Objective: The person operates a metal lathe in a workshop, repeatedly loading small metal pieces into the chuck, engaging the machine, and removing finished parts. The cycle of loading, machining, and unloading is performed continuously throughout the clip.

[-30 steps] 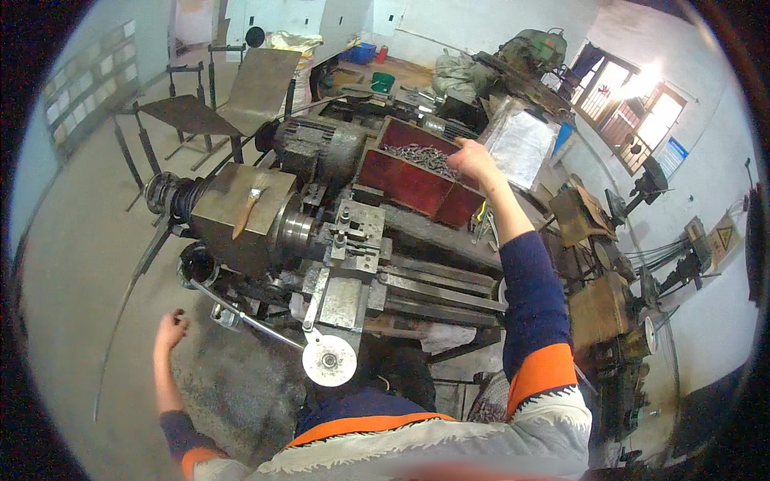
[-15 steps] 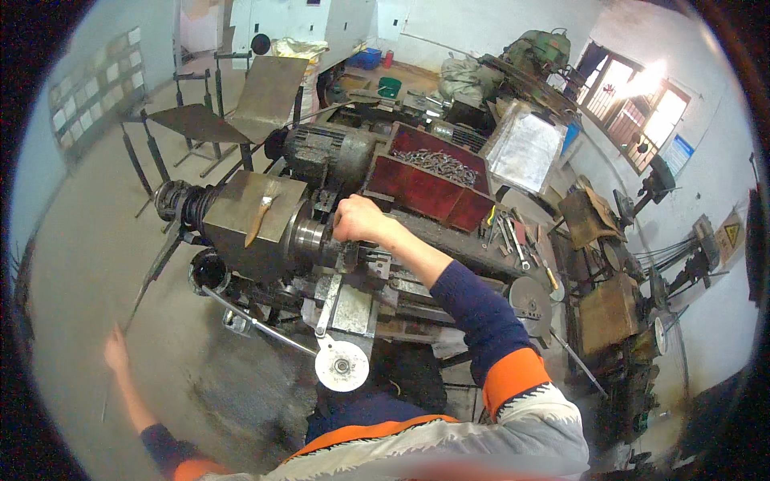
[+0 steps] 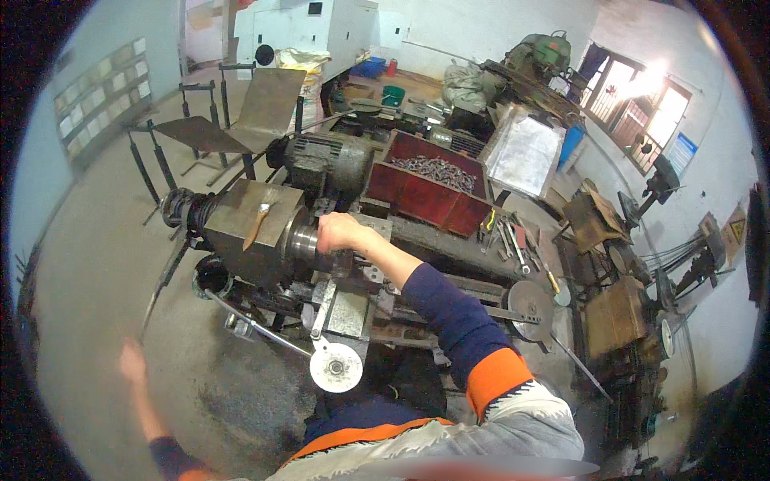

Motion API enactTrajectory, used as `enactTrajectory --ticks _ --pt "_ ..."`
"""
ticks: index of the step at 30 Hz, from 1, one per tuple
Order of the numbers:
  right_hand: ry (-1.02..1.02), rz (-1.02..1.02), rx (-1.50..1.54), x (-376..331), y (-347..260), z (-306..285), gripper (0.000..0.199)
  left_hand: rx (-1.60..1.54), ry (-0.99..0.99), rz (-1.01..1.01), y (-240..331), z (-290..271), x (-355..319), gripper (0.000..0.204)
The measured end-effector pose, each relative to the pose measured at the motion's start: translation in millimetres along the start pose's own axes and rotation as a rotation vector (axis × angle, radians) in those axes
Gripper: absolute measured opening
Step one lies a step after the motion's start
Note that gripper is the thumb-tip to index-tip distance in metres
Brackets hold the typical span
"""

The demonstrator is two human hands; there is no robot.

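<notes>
Your left hand (image 3: pixel 132 362) hangs low over the stained concrete floor (image 3: pixel 88 264), blurred — whether it is spread or closed cannot be told, and it holds nothing visible. Next, the lathe headstock (image 3: pixel 245 228) with a wooden-handled tool (image 3: pixel 257 226) lying on top. Your right hand (image 3: pixel 341 232) is curled at the chuck (image 3: pixel 303 240), fingers wrapped — what they pinch is hidden. Beyond, a red tray (image 3: pixel 425 188) of metal parts; wrenches (image 3: pixel 513 240) lie further right.

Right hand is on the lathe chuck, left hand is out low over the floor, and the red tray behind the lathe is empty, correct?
Not quite. The head view shows the red tray holds a pile of small metal parts. The rest stands: right hand on the chuck, left hand low over the floor.
</notes>
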State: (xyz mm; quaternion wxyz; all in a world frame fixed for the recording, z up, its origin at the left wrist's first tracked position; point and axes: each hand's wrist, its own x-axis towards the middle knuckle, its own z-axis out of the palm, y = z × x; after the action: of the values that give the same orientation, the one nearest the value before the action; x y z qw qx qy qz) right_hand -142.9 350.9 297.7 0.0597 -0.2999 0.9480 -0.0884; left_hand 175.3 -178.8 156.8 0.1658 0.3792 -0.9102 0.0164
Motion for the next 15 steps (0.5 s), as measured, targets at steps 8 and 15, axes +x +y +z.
enactTrajectory --ticks 8,15 --pt "0.004 -0.043 -0.021 -4 -4 -1 0.028 -0.102 -0.091 -0.037 131 -93 -112 0.045" --pt "0.244 -0.204 -0.063 -44 -7 -34 0.031 -0.208 -0.337 0.27 138 -103 -61 0.032"
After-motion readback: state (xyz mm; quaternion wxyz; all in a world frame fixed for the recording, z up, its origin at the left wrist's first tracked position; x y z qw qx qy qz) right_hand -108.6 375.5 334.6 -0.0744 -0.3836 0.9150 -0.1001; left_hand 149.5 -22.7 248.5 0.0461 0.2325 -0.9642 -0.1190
